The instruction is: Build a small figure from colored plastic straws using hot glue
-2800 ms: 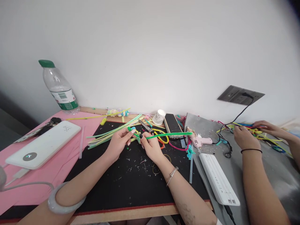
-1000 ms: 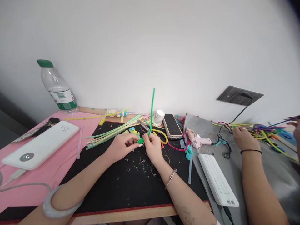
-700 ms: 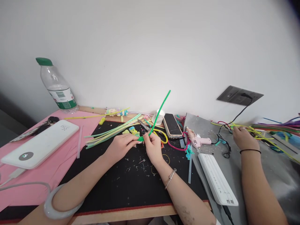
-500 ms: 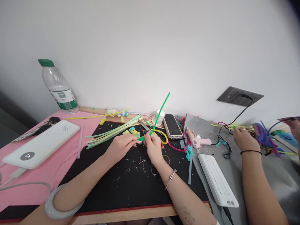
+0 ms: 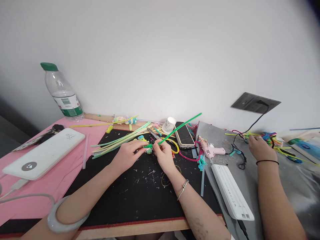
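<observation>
A bright green pipe cleaner (image 5: 185, 124) runs between my two hands, its long free end slanting up to the right. My left hand (image 5: 128, 154) pinches the bundled end. Close beside it, my right hand (image 5: 162, 153) grips the same pipe cleaner between thumb and fingers. Just behind my fingertips lie scissors (image 5: 153, 133), partly hidden, and a small yellow and blue fuzzy piece (image 5: 141, 138). Pale green and yellow pipe cleaners (image 5: 117, 142) lie fanned out left of the scissors, and a yellow loop (image 5: 175, 144) is to the right.
A bottle (image 5: 63, 95) stands back left, near a white power bank (image 5: 45, 153). A paper cup (image 5: 169, 125), phone (image 5: 184, 135) and pink glue gun (image 5: 211, 147) line the back. Another power bank (image 5: 232, 191) lies right. A co-worker's hand (image 5: 261, 148) handles colourful pipe cleaners at far right.
The green pipe cleaner's free end has swung down and to the right. My hands stay nearly in place. The co-worker's other hand has left view, and the purple bundle there has moved away.
</observation>
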### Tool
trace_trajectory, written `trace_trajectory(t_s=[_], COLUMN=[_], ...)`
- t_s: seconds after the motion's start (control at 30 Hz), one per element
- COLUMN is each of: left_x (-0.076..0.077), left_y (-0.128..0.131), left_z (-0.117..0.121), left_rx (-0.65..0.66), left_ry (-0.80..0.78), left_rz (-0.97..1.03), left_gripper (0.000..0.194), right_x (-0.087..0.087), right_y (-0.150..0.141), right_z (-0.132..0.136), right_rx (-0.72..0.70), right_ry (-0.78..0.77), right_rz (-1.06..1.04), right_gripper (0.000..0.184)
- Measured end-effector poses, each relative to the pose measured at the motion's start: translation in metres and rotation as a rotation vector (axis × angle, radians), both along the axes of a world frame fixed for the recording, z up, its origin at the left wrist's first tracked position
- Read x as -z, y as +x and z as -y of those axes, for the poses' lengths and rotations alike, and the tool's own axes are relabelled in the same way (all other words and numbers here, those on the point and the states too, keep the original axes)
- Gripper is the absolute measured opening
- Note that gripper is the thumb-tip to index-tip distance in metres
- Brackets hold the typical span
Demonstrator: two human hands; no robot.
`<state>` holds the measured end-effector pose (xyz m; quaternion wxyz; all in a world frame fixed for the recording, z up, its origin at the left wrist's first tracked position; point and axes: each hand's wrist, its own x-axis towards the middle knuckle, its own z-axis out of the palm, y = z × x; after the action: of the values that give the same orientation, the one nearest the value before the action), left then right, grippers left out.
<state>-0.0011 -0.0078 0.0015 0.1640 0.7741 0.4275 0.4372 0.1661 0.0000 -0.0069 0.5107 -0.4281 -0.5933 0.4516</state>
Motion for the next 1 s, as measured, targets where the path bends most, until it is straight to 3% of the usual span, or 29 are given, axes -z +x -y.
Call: trace_trajectory(t_s=[0.17,0.4,0.53,0.7,1.0], left_x=[0.002,-0.001,-0.006,-0.011,-0.005], left_y=[-0.001,-0.002,0.001,0.003,0.004], left_z=[0.000,0.000,0.000,-0.001,-0.003], left_rx=[0.002,0.056,0.040,0.104,0.172], left_ry=[-0.037,-0.071,-0.242,-0.519,-0.649], left_rz=[-0.037,-0.037,0.030,0.179,0.269], left_gripper=[0.018,0.024,0.019,0.031,0.030], right_x=[-0.003,-0.002,0.000,0.002,0.001], right_y=[-0.001,0.000,0.002,0.007,0.009], right_z=[0.002,0.002,-0.001,-0.007,-0.006], right_rx=[0.006,-0.010,-0.007,-0.009,-0.093], right_ry=[0.057,0.063,0.046,0.040,0.056], right_rz=[0.159,0.197,0.184,0.177,0.243], right_gripper=[0.028,0.028,0.028,0.027,0.034])
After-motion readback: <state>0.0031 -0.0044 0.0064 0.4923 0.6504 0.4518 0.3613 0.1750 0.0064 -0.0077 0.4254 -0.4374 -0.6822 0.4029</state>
